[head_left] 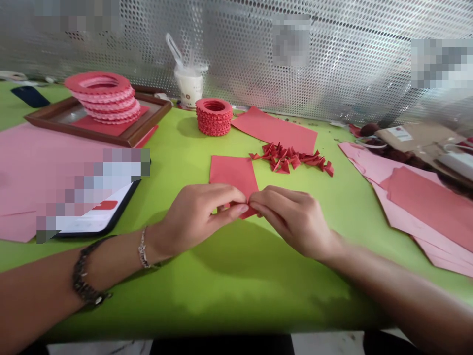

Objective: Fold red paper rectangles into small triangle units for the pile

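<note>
My left hand (207,209) and my right hand (291,217) meet at the fingertips in the middle of the table. Thumb and fingers of both are closed in a pinch on a small piece of red paper (249,200), mostly hidden by the fingers. Directly beneath and behind them lies a red rectangular sheet of paper (233,171), partly covered by my left hand. Beyond my right hand is a loose pile of small folded red paper pieces (283,159). A larger red sheet (279,129) lies behind that pile.
A stack of red paper rings (213,123) stands near a white cup (189,86). Pink and red rings (107,101) sit on a wooden-framed tray (136,133). A phone (99,219) rests on pink paper (22,167) at left; more pink sheets (402,217) lie right. Perforated metal (236,54) rises behind.
</note>
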Demonstrator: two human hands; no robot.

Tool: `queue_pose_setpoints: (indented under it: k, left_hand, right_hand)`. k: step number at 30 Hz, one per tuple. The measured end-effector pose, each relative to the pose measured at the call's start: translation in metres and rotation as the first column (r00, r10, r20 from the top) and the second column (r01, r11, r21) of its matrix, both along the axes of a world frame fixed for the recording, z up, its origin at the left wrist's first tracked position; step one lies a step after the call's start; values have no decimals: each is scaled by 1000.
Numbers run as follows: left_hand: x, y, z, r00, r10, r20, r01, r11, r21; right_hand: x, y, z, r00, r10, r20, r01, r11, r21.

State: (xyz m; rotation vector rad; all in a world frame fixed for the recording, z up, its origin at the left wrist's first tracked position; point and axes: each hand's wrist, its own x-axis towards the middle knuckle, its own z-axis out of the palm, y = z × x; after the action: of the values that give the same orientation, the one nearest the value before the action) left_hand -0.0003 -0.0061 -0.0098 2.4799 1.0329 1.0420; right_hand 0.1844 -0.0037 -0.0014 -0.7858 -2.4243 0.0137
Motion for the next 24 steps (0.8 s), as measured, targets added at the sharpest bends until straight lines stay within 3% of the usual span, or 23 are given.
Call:
queue_pose_setpoints:
  k: [3, 6, 10, 14, 16, 19, 22, 24]
  left_hand:
    - [0, -2, 0, 999, -3, -45, 7, 996, 87]
    - [0, -5, 0, 1000, 2, -30, 0, 997, 71]
    - [2, -7, 0, 1000, -5, -10, 5, 999, -50]
    - [4, -10, 2, 997, -33, 75, 52, 964, -262]
    - [3, -9, 2, 984, -76, 163, 136, 907, -400]
    - [1, -5, 2, 939, -143, 312, 309, 747, -588]
    - [-2, 2, 1, 892, -232, 388, 445, 598, -667]
    - [-2, 6, -1, 870, -291, 397, 492, 555, -671]
  right_hand:
    - [-3, -1, -2, 997, 17, -69, -20, 999, -46]
    - [-6, -2, -1, 984, -5, -178, -29, 982, -188]
    - [-9, -4, 0, 977, -78, -198, 12, 950, -312]
    - [-10, -6, 3, 982, -64, -179, 22, 975, -223]
    - [-9, -6, 5, 984, -27, -173, -6, 982, -187]
    - [-7, -6, 7, 981, 29, -194, -66, 980, -186]
    - [-6, -5, 8, 962, 62, -267, -130, 961, -243]
    - [-6, -5, 8, 941, 83, -327, -183, 941, -285]
